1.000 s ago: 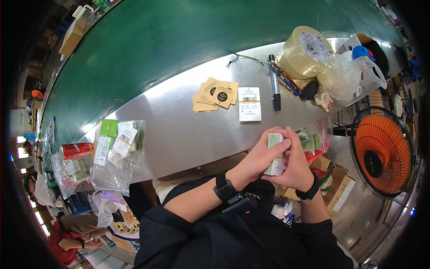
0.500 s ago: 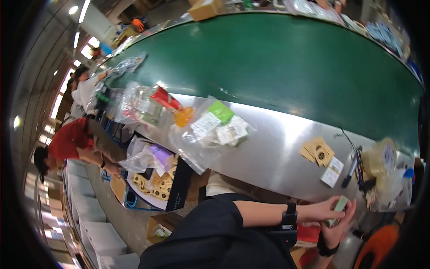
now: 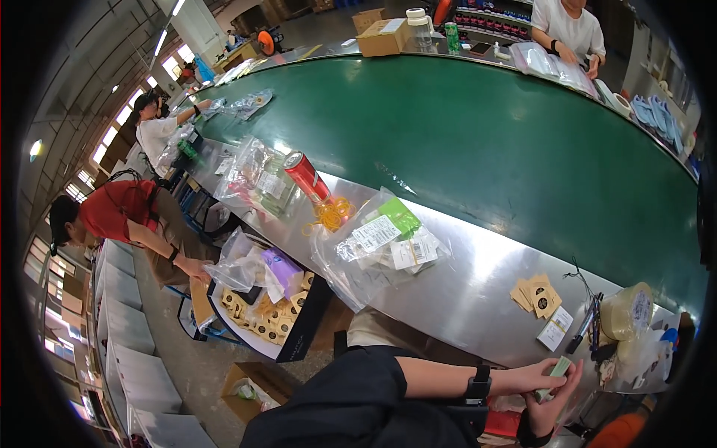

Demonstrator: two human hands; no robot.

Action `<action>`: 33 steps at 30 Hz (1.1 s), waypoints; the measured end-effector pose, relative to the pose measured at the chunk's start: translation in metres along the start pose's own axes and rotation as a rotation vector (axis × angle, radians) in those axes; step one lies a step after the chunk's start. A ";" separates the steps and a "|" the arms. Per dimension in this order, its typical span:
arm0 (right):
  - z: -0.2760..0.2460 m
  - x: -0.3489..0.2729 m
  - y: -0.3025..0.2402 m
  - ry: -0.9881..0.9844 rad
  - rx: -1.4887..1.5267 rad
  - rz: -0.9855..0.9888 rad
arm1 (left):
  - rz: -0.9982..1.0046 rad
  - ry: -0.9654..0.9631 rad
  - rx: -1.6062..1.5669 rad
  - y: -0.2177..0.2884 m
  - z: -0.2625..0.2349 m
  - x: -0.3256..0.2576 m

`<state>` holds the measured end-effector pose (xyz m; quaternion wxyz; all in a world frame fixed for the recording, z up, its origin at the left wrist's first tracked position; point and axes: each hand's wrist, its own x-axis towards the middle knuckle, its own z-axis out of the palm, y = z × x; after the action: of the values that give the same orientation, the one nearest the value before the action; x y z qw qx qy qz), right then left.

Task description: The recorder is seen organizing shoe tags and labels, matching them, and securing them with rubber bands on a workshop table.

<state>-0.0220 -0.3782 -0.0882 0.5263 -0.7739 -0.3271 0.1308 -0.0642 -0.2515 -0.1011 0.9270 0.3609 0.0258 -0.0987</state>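
Observation:
Both of my hands are together at the lower right, beside the steel edge of the bench. My left hand closes on a small pale green stack that looks like cards or labels. My right hand grips the same stack from below, its fingers wrapped up along the far side. Closest to them on the bench lies a white printed label bundle, with a fan of tan cards just beyond it. A dark marker pen rests to the right of the bundle.
A tape roll stands at right. Clear bags with labels, orange rubber bands and a red can lie left, before the green belt. A dark box holds tan cards. Co-workers stand left and across.
The view has tilted up, so a co-worker and bottles across the belt now show. My hands still hold the pale green stack, which has turned slightly. The person in red remains bent over the box.

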 end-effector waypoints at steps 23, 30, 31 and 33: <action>0.036 -0.006 -0.016 -0.053 0.016 0.022 | 0.010 0.049 -0.029 0.008 -0.017 -0.044; 0.048 -0.005 -0.013 -0.081 -0.032 -0.086 | 0.038 0.085 0.015 0.013 -0.024 -0.057; 0.049 -0.005 -0.014 -0.077 -0.035 -0.086 | 0.037 0.079 0.014 0.013 -0.024 -0.057; 0.052 -0.006 -0.017 -0.085 0.024 -0.007 | 0.037 0.101 -0.018 0.014 -0.022 -0.062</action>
<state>-0.0611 -0.3404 -0.0946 0.5216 -0.7601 -0.3504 0.1657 -0.1211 -0.2163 -0.1012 0.9294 0.3575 0.0667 -0.0632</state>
